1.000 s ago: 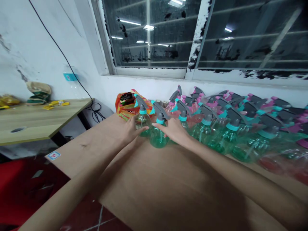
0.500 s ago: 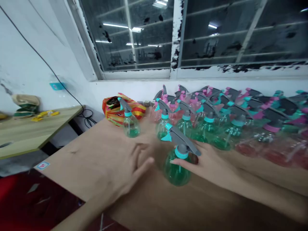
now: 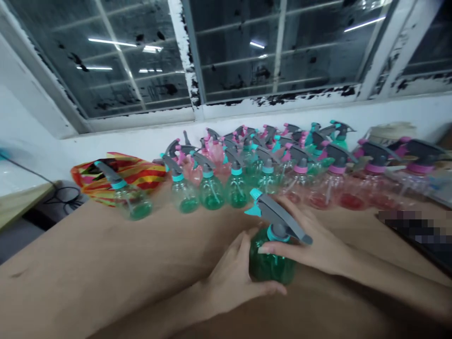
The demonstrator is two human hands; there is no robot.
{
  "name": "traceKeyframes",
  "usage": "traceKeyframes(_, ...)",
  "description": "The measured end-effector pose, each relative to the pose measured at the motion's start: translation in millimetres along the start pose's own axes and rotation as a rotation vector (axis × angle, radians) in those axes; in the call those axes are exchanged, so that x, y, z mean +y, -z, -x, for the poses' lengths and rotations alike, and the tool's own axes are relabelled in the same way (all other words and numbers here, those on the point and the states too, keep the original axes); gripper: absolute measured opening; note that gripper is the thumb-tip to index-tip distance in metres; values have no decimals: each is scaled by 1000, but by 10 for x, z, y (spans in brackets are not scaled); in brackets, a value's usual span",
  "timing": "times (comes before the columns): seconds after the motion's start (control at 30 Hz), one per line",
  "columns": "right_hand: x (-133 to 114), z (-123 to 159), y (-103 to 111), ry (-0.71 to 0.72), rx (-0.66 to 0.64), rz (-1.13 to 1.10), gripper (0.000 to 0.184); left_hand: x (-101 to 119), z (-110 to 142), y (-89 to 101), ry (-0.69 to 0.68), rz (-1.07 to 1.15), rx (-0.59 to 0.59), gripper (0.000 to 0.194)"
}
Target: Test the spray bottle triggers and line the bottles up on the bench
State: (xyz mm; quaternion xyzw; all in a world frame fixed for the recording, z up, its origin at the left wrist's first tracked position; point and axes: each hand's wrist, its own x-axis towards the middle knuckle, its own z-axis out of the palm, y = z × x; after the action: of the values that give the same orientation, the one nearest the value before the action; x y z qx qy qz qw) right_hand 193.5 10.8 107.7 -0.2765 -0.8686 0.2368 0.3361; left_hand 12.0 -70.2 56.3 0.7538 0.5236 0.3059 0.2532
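A green spray bottle (image 3: 271, 263) with a grey trigger head and turquoise collar is between my two hands, near the middle of the view. My right hand (image 3: 303, 240) grips it just below the collar, thumb across the front. Around its lower left side curves my left hand (image 3: 240, 278), with the thumb along the bottom. Behind them stand more green spray bottles (image 3: 213, 193) in a row. A single green spray bottle (image 3: 136, 202) stands apart at the left.
Pink spray bottles (image 3: 321, 190) continue the row to the right, with several more behind. A red and yellow striped bag (image 3: 148, 172) lies by the wall. The brown tabletop (image 3: 88, 268) stretches across the front. A dark, blurred-out object (image 3: 416, 235) lies at the right.
My right hand has drawn the bottle out of the group toward me. My left hand let go of the bottle at the left and came onto this one. The view has turned right.
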Motion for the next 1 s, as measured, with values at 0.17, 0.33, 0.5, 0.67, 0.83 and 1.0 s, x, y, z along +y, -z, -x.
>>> traceKeyframes(0.17, 140, 66, 48, -34, 124, -290, 35, 132, -313, -245, -67, -33, -7, 100)
traceKeyframes(0.33, 193, 30, 51, -128, 131, -429, 23, 23, -412, -182, -137, -157, -53, 94)
traceKeyframes(0.5, 315, -117, 39, -108, 151, -363, 21, -319, -370, 73, -143, -392, -68, 60)
traceKeyframes(0.67, 394, -276, -8, -114, 103, -344, 26, -509, -379, 86, -88, -589, -45, 60)
traceKeyframes(0.83, 379, -327, -36, -99, 135, -344, 18, -463, -411, 4, -114, -650, -48, 50)
traceKeyframes(1.0, 360, -335, -57, -118, 165, -389, 20, -452, -416, 13, -116, -643, -52, 51)
